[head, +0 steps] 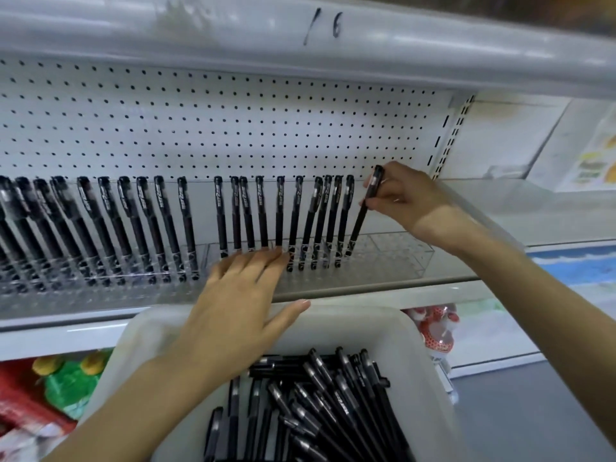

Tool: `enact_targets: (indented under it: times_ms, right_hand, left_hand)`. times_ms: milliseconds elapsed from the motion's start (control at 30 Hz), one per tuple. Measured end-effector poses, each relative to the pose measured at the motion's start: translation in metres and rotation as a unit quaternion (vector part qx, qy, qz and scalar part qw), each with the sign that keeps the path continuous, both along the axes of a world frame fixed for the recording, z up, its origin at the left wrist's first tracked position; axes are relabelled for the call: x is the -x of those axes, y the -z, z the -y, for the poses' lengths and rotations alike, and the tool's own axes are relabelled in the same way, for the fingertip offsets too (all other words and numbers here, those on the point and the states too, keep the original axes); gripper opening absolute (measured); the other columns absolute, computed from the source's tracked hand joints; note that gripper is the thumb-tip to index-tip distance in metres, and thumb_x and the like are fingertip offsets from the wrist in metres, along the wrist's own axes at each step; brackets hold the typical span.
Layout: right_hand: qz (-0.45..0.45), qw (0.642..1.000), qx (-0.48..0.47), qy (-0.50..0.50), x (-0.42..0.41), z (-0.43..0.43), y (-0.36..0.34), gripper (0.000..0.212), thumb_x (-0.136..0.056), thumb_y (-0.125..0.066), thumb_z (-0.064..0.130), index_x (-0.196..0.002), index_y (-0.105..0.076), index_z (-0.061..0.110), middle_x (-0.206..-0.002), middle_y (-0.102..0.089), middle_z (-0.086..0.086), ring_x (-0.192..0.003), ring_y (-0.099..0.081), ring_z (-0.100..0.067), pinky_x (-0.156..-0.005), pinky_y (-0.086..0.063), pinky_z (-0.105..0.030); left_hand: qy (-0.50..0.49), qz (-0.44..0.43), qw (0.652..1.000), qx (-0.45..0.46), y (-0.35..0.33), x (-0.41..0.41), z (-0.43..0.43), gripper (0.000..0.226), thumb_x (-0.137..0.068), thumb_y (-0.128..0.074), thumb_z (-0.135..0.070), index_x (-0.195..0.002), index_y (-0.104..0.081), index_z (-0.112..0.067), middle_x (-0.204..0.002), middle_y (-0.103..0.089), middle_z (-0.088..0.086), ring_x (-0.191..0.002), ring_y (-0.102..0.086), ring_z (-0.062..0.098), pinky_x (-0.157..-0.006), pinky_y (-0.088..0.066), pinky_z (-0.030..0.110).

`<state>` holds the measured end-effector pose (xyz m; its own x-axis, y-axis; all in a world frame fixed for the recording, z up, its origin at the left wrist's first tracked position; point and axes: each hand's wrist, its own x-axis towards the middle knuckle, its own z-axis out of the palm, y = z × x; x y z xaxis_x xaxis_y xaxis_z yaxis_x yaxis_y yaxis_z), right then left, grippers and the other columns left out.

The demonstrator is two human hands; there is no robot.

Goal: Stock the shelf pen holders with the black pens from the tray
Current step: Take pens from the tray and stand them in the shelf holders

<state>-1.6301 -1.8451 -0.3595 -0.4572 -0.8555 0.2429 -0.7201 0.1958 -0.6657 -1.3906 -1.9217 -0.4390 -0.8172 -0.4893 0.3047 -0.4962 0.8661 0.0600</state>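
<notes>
A black capped pen [365,211], pinched in the right hand [405,198], is slotted into the clear plastic holder [393,255] at the shelf's [366,284] right end, braced by the flat left hand [240,295]; release, then the white tray [430,378], seems next.

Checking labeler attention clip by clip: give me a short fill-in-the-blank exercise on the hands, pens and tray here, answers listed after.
1. The right hand pinches one black pen at the ____ end of the standing row.
2. The left hand, fingers straight, touches the clear pen holder and grips ____.
3. Loose pens lie piled in the white ____ below the shelf.
4. The handwritten number on the upper shelf edge reads ____.
Missing words: right; nothing; tray; 16.
</notes>
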Motion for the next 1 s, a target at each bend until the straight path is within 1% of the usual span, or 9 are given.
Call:
enact_targets:
  times_ms: [100,267,433,533,600,667,800,900,1000]
  right_hand:
    - [-0.046,0.999,-0.023,0.002,-0.003,0.001,-0.002,0.018,-0.089,-0.064,0.021,-0.09,-0.047,0.018,-0.097,-0.064,-0.001,-0.091,-0.059,-0.018,-0.07,-0.039,-0.024]
    - [-0.071,0.995,-0.071,-0.002,-0.006,0.006,-0.008,0.017,-0.087,-0.066,0.025,-0.09,-0.051,0.018,-0.101,-0.066,-0.002,-0.095,-0.061,-0.02,-0.082,-0.046,-0.029]
    - [-0.051,0.995,-0.085,0.001,-0.008,0.005,-0.006,0.028,-0.086,-0.068,0.026,-0.073,-0.042,0.026,-0.082,-0.059,0.007,-0.084,-0.057,-0.017,-0.061,-0.04,-0.021]
    - [-0.052,0.994,-0.093,0.005,-0.004,0.005,0.001,0.018,-0.084,-0.069,0.029,-0.087,-0.054,0.02,-0.096,-0.063,0.001,-0.092,-0.059,-0.018,-0.07,-0.042,-0.025]
    - [-0.049,0.994,-0.099,0.012,-0.003,0.003,0.005,0.029,-0.082,-0.07,0.032,-0.102,-0.057,0.016,-0.106,-0.063,0.0,-0.097,-0.058,-0.017,-0.079,-0.044,-0.026]
    - [-0.041,0.995,-0.089,0.031,-0.007,-0.003,0.004,0.038,-0.081,-0.072,0.032,-0.11,-0.056,0.014,-0.107,-0.062,0.0,-0.096,-0.058,-0.016,-0.081,-0.045,-0.026]
    - [-0.037,0.997,-0.022,0.066,-0.024,-0.022,-0.004,0.033,-0.081,-0.072,0.028,-0.102,-0.057,0.008,-0.096,-0.061,-0.004,-0.087,-0.058,-0.018,-0.069,-0.045,-0.025]
    - [-0.04,0.998,-0.026,0.03,-0.049,-0.035,-0.003,0.025,-0.08,-0.072,0.028,-0.091,-0.058,0.01,-0.083,-0.064,-0.005,-0.073,-0.062,-0.018,-0.069,-0.053,-0.032]
    - [0.035,0.999,-0.03,-0.027,-0.087,-0.046,0.005,0.02,-0.081,-0.071,0.024,-0.089,-0.06,0.01,-0.077,-0.063,-0.003,-0.066,-0.061,-0.013,-0.066,-0.054,-0.028]
  left_hand:
    - [0.0,0.009,1.0,0.012,-0.002,0.0,0.0,0.07,-0.092,-0.019,-0.066,-0.13,-0.054,-0.018,-0.13,-0.056,-0.003,-0.119,-0.052,0.018,-0.1,-0.034,0.04]
    - [0.005,0.021,0.999,-0.029,-0.011,-0.001,-0.002,0.084,-0.083,-0.005,-0.072,-0.142,-0.037,-0.023,-0.145,-0.04,-0.007,-0.134,-0.034,0.014,-0.11,-0.02,0.037]
    - [0.009,0.034,0.999,-0.039,-0.017,-0.002,-0.004,0.093,-0.074,0.006,-0.073,-0.147,-0.024,-0.025,-0.151,-0.027,-0.009,-0.139,-0.022,0.012,-0.114,-0.013,0.035]
    - [0.015,0.043,0.998,-0.048,-0.021,-0.002,-0.004,0.086,-0.08,0.0,-0.074,-0.149,-0.016,-0.026,-0.154,-0.019,-0.01,-0.141,-0.015,0.009,-0.115,-0.008,0.032]
    - [0.021,0.052,0.997,-0.055,-0.025,-0.004,-0.005,0.078,-0.086,-0.011,-0.069,-0.15,-0.012,-0.026,-0.155,-0.015,-0.01,-0.142,-0.012,0.009,-0.115,-0.005,0.03]
    - [0.034,0.043,0.998,-0.037,-0.027,-0.008,-0.006,0.076,-0.086,-0.013,-0.066,-0.15,-0.012,-0.024,-0.155,-0.015,-0.009,-0.141,-0.013,0.008,-0.113,-0.003,0.026]
    - [0.041,0.004,0.998,-0.048,-0.028,-0.032,-0.013,0.076,-0.088,-0.01,-0.069,-0.149,-0.017,-0.025,-0.154,-0.018,-0.009,-0.138,-0.014,0.006,-0.106,0.001,0.019]
    - [0.025,-0.004,0.997,-0.079,-0.02,-0.061,-0.019,0.083,-0.081,-0.005,-0.071,-0.15,-0.016,-0.025,-0.155,-0.017,-0.009,-0.138,-0.011,0.004,-0.108,0.001,0.019]
    - [-0.003,-0.011,0.994,-0.111,-0.011,-0.096,-0.024,0.09,-0.077,-0.004,-0.075,-0.15,-0.018,-0.024,-0.156,-0.015,-0.008,-0.141,-0.012,0.007,-0.112,-0.004,0.024]
